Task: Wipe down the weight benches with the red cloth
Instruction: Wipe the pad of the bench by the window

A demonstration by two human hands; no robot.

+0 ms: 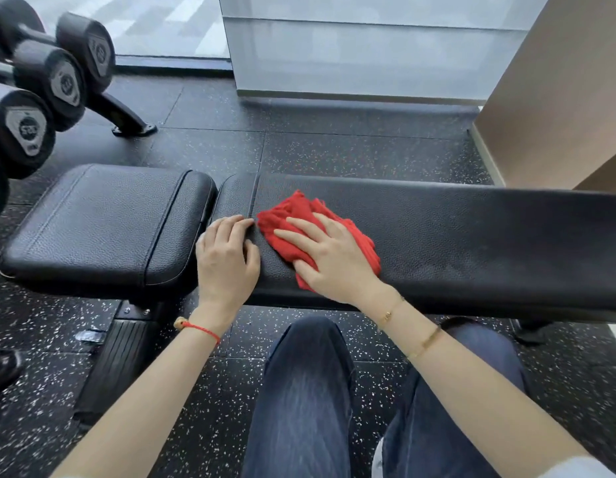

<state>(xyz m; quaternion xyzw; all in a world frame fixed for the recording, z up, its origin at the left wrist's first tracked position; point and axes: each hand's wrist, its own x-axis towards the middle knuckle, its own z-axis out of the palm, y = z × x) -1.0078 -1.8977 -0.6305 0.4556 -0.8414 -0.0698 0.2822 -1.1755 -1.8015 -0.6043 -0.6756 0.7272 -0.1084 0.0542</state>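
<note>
A black padded weight bench stretches across the view, with a short seat pad [103, 219] on the left and a long back pad [472, 236] on the right. The red cloth [299, 210] lies bunched on the left end of the long pad. My right hand [329, 257] presses flat on the cloth with fingers spread and straight. Just left of the cloth, my left hand [227, 257] rests on the same pad near the gap between the two pads, its fingers lightly bent and holding nothing.
A rack of black dumbbells [41, 84] stands at the left, its foot [127, 122] on the speckled rubber floor. A glass partition [368, 53] and a beige wall [558, 98] lie beyond the bench. My knees in blue jeans [306, 391] are below the bench's near edge.
</note>
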